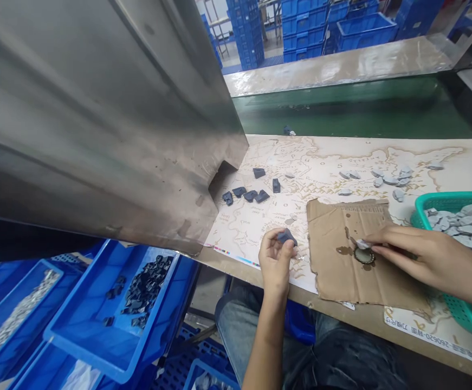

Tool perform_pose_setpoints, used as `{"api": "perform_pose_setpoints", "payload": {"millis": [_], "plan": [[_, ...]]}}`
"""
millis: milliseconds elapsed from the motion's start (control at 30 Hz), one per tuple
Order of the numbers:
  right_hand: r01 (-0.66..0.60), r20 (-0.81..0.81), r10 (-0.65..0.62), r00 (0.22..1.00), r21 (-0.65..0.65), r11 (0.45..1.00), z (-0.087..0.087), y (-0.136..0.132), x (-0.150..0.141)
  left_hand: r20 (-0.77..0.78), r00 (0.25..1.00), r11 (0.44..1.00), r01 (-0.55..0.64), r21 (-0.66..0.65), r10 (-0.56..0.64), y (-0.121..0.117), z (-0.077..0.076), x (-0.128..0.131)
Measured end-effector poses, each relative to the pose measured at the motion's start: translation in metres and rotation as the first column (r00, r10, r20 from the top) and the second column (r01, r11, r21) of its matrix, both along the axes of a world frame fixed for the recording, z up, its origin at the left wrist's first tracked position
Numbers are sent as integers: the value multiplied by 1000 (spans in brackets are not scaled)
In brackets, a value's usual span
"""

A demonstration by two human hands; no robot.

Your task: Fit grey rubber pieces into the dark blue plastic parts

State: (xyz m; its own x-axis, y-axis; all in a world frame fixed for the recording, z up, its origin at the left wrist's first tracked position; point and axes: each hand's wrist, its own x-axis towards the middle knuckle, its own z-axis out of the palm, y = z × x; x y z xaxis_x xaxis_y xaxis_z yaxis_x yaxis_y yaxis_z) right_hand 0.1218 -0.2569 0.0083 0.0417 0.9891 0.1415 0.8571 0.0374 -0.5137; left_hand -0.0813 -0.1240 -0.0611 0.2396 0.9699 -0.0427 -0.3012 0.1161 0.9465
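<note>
Between the thumb and fingers of my left hand is a small dark plastic part, held above the table's front edge. My right hand pinches a small light grey piece at the rim of a bottle-cap-like dish with something pale in it. That dish sits on a stained sheet of cardboard. Several similar dark parts lie on the map-printed table cover, left of the cardboard. Loose light grey pieces are scattered beyond it.
A green basket heaped with grey pieces stands at the right. Blue bins sit low on the left, one with dark parts. A large metal panel rises at the left; a green conveyor belt runs behind the table.
</note>
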Motion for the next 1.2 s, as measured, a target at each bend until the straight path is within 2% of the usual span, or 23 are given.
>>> {"api": "perform_pose_setpoints", "payload": {"millis": [133,300,533,633,733,833,933,1033,1200], "plan": [[6,20,-4,1000,-77,997,0,-3,3,-3,1000,997,27,-71,-27,-1,4,0],[64,143,-62,988,-10,998,2,3,6,2,1000,998,24,-59,-24,-1,5,1],[-61,309,117,944,-183,981,6,34,-3,30,998,997,51,-58,-49,0,8,3],[-89,284,151,947,-220,971,9,49,-9,46,999,996,32,-82,-28,0,9,3],[-51,240,102,965,-209,977,15,55,-11,46,998,997,35,-68,-32,-1,10,3],[16,166,17,986,-196,980,23,48,-7,49,997,996,62,-62,-59,0,8,3],[-36,33,48,998,-287,957,25,32,2,50,996,996,76,-56,-73,0,6,2],[-83,1,89,996,-347,934,18,15,9,44,995,995,95,-31,-93,1,3,0],[-117,85,148,985,-293,949,-3,4,11,18,987,987,160,7,-160,1,3,-2]]}}
